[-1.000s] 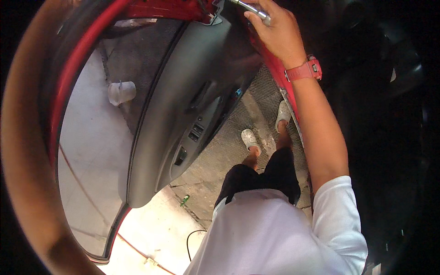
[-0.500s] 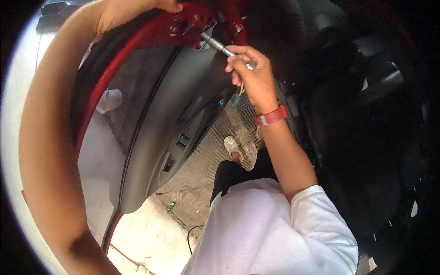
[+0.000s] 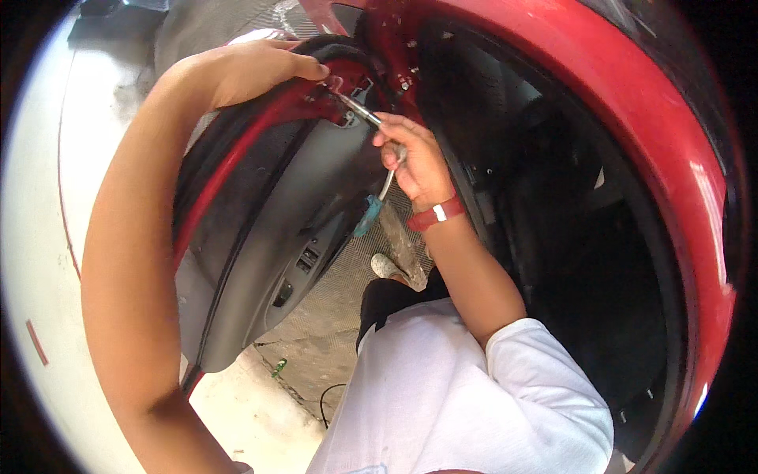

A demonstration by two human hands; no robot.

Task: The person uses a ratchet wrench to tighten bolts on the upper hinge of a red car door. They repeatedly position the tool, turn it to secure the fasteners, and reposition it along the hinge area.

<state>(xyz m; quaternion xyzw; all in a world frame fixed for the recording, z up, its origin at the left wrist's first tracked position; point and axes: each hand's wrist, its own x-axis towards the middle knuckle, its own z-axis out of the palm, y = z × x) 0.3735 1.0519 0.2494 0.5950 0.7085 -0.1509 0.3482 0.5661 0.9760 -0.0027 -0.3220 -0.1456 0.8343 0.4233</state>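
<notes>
Right hand [image 3: 418, 162] grips silver tool [image 3: 365, 113], apparently aligning on car door [image 3: 276, 213]; left hand [image 3: 264, 71], 11 o'clock, grip unclear; next likely needs steady seating.

A car repair spot, though I can't tell whether garage or yard.
Just beyond my left hand [image 3: 257, 73] and down between my arms stands an open car door [image 3: 257, 245] with its window switches [image 3: 307, 259]; the red car body [image 3: 703, 205] and dark cabin curve round to the right of my right hand [image 3: 420, 164], which holds a metal tool [image 3: 362, 110] up to the door's edge. Below both hands are worn, rough paving [image 3: 316, 347] and a black cable [image 3: 323, 403].
</notes>
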